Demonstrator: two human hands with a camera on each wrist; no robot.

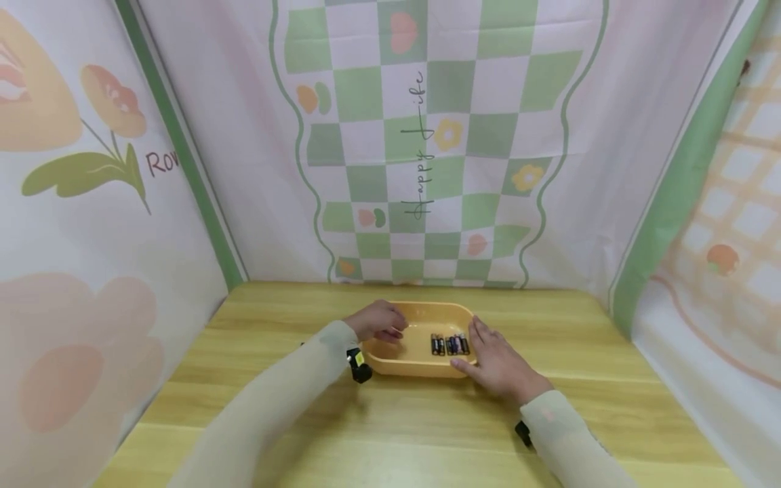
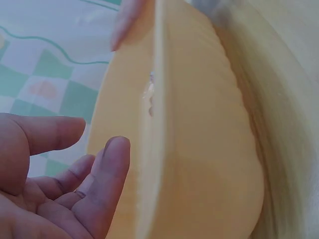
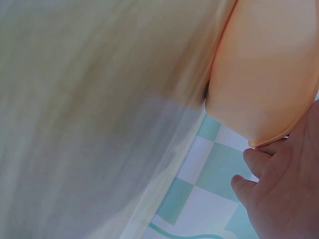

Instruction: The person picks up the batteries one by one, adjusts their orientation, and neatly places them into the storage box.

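A yellow plastic basin (image 1: 409, 369) with rounded corners stands on the table. Inside its right half, several small dark batteries (image 1: 449, 344) lie side by side in two groups. My left hand (image 1: 381, 321) hovers over the basin's left end; its thumb and fingers are apart with nothing between them in the left wrist view. At the other end, my right hand (image 1: 502, 360) holds the basin by its right rim, thumb across the front corner and fingers along the right side. In the right wrist view, the fingers (image 3: 258, 162) lie against the rim, partly spread.
The wooden table (image 1: 415, 434) reaches back to a hanging cloth (image 1: 451, 88) with green and white checks. Patterned cloths also hang at left and right. A black strap device (image 1: 360, 368) sits on the left wrist and another (image 1: 523, 433) on the right.
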